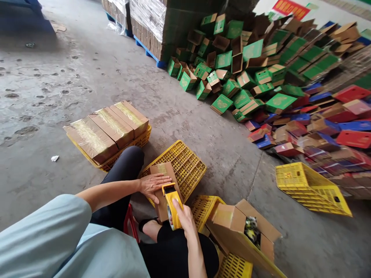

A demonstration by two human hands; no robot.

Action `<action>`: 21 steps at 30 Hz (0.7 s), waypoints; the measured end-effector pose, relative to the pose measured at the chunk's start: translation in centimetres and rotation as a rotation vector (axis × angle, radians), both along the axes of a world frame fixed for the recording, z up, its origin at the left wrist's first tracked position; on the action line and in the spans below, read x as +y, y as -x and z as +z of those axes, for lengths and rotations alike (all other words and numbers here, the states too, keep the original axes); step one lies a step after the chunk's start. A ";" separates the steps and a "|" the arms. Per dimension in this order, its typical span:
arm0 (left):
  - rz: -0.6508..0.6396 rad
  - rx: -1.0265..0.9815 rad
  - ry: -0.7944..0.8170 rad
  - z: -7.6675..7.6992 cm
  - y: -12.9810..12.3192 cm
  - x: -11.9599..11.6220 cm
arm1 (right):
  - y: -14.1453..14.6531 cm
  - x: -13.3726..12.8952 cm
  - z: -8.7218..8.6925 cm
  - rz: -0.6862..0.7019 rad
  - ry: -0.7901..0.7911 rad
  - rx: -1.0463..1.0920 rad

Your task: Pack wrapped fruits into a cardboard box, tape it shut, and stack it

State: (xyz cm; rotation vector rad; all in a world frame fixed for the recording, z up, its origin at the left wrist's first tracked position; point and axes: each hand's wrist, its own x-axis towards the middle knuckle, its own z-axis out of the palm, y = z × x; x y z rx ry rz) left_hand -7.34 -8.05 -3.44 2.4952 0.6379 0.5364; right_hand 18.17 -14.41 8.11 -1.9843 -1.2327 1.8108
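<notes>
My right hand grips a yellow tape dispenser, its front end resting at the top of a brown cardboard box. Flat on that same box lies my left hand, fingers stretched out toward the dispenser. The box sits on an upturned yellow plastic crate between my knees. A strip of tape shows on the box's far part; its near part is partly covered by my hands and the dispenser.
Taped boxes fill a yellow crate at left. An open carton with dark packets leans at right. Another yellow crate lies further right. Green boxes and red and blue ones are heaped behind, beside wrapped pallets.
</notes>
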 end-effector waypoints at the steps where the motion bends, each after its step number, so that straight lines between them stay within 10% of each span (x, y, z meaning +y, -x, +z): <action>1: -0.006 0.002 0.002 -0.1 0.0 0.1 | 0.0 -0.2 0.1 0.005 0.003 -0.008; 21: 0.013 -0.010 -0.002 -0.6 -1.5 -0.7 | -0.9 -0.4 0.7 0.060 0.017 -0.109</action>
